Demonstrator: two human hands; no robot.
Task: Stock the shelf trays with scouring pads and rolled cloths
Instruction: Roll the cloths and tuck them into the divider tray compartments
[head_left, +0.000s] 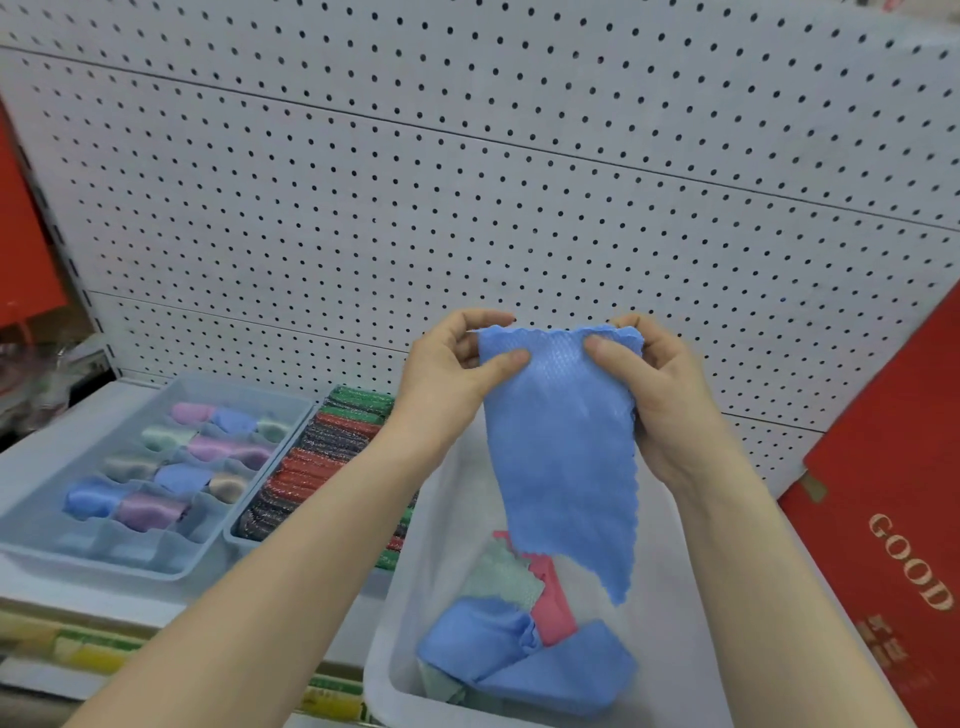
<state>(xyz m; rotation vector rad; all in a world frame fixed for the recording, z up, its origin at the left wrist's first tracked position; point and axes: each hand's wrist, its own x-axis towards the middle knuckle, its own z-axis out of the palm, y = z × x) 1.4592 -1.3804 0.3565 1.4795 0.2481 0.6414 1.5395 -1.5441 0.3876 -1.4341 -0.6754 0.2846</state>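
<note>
Shelf (36, 467): carries both trays, with pegboard (467, 182) behind.
Divided tray (156, 571): far left; rolled cloths (150, 512) in pastel colours fill most compartments. The nearest row looks unfilled, though it is blurred.
Pad tray (234, 540): just right of the divided tray, touching it. It is packed front to back with scouring pads (322, 462) in red, green and dark tones, so this part looks done.
Left hand (457, 364): pinches the top left corner of the cloth, thumb on the front face, fingers curled behind.
Blue cloth (561, 441): held up by both hands, hanging flat and unrolled above the bin.
Right hand (660, 389): pinches the top right corner in the same way.
Bin (410, 571): pale plastic, below the hands; several loose cloths (519, 660) in blue, pink and green lie in it.
Red box (893, 519): leans at far right.
Progress: probably late in the task. This cloth needs rolling and placing, and the bin's cloths remain.
</note>
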